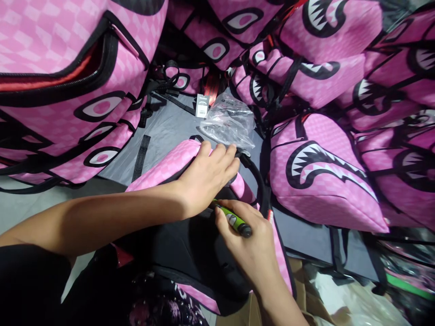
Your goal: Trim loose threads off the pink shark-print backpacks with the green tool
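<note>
A pink and black backpack (190, 249) lies on the grey table in front of me, its black side facing up. Across its upper part reaches my left hand (212, 174), fingers spread and bent over the pink padded strap (166, 165). My right hand (249, 231) is closed around a green marker (234, 222) with a dark end pointing toward me. The marker's other tip points at the black fabric just under my left wrist, and that tip is mostly hidden. Beyond my left fingers lies a crumpled clear plastic bag (229, 120), with a white hang tag (202, 106) beside it.
Pink backpacks with eye prints (102, 108) are piled at the left. More pink backpacks with shark-mouth prints (322, 172) crowd the right and back. A cardboard box (301, 285) and white plastic wrapping (340, 294) are below the table's edge (326, 253) at lower right.
</note>
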`<state>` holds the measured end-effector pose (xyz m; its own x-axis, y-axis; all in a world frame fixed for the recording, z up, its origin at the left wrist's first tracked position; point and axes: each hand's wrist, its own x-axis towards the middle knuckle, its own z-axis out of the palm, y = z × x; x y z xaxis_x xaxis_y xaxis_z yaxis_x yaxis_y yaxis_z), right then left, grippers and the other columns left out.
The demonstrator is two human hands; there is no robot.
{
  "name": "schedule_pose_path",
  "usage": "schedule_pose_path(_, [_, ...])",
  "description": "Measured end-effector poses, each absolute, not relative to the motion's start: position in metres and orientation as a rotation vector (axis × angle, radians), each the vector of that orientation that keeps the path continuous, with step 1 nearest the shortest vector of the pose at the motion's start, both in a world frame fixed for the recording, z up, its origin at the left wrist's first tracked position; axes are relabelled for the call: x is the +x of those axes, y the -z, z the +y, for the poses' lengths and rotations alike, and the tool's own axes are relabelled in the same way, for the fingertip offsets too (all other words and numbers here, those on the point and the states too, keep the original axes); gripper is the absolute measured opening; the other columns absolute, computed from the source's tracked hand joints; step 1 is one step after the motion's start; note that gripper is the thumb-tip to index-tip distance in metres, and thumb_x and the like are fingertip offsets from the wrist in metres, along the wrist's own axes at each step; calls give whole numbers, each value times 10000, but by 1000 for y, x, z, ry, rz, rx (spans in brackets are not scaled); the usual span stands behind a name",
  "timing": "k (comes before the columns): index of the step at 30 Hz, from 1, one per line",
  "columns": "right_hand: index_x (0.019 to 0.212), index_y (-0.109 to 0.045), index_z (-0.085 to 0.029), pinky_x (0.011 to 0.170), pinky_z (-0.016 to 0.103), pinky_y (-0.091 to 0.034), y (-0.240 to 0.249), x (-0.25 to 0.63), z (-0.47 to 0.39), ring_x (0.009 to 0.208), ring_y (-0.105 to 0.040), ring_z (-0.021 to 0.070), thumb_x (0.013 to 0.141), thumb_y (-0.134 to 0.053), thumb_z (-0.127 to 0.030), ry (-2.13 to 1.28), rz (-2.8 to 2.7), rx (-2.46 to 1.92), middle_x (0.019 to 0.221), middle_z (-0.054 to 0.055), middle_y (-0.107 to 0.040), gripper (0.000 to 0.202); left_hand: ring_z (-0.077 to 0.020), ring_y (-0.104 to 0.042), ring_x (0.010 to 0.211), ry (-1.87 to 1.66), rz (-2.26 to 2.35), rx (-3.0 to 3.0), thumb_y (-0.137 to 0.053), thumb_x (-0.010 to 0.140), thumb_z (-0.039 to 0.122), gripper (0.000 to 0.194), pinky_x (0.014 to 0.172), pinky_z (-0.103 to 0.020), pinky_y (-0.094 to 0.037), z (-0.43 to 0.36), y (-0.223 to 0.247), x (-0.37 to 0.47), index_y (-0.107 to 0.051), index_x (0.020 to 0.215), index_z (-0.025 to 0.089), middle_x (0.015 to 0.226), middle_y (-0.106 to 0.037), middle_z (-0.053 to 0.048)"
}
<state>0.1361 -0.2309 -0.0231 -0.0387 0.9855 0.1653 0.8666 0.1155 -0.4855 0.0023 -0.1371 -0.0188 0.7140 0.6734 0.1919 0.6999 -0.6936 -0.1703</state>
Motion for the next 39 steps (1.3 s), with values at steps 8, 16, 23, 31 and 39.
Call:
schedule_pose_path(8, [914,-684,-199,790,402,-558,26,138,-232,834,-699,233,865,-592,-282,-325,-1933,-1808,897,71,-748,133,-306,-414,1300,129,-1074,-2656,-405,922,198,564,1051,-491,-372,-137,18,3,-362,1484,180,1565,-341,-108])
schedule_pose_path(16, [899,-699,-190,767,383,-542,30,134,-235,789,-704,215,853,-620,-300,-219,-1899,-1817,857,42,-754,143,-290,-429,1291,103,-1089,-2663,-380,936,188,549,1045,-470,-377,-137,16,2,-359,1484,203,1565,-340,-92])
schedule_pose_path(23, [883,-688,-195,790,384,-537,32,132,-235,788,-702,212,858,-609,-299,-225,-1854,-1831,848,38,-750,133,-308,-421,1289,44,-1074,-2718,-399,929,179,568,1050,-489,-363,-134,12,4,-337,1493,194,1568,-325,-112])
schedule_pose_path(31, [897,-688,-198,834,384,-538,32,135,-237,781,-705,208,863,-610,-291,-228,-1872,-1774,851,37,-757,126,-318,-415,1297,7,-1073,-2746,-409,922,162,577,1024,-495,-369,-136,8,6,-324,1493,185,1560,-322,-135])
schedule_pose_path(39, [877,-675,-190,739,363,-528,34,138,-240,732,-692,208,863,-594,-279,-233,-1843,-1697,816,40,-750,121,-344,-318,1391,-230,-1025,-2871,-742,774,312,972,1046,-474,-385,-125,-16,-10,-157,1538,181,1622,-148,-181])
